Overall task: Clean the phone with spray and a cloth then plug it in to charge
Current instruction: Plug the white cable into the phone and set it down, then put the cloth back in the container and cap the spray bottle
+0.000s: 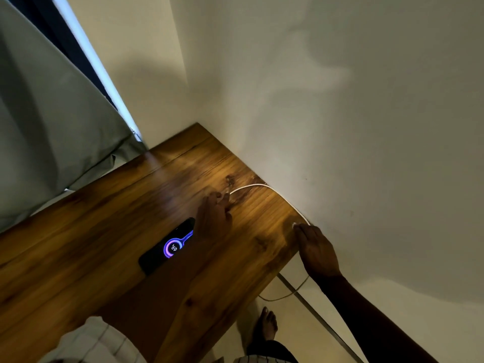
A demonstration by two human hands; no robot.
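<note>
A black phone (167,247) lies flat on the wooden table (91,231), its screen lit with a purple charging ring reading 69. My left hand (214,218) rests over the phone's far end, fingers stretched toward the white cable (251,185) and touching the wood near it. The cable arcs along the wall and drops off the table's right edge. My right hand (317,250) hovers flat at that right edge beside the cable, fingers straight, holding nothing. No spray or cloth is in view.
A white wall (340,127) borders the table's far and right sides. Grey curtain fabric (47,127) hangs at the left. A bare foot (265,326) stands on the pale floor below the table edge, where a cable loop (285,294) hangs.
</note>
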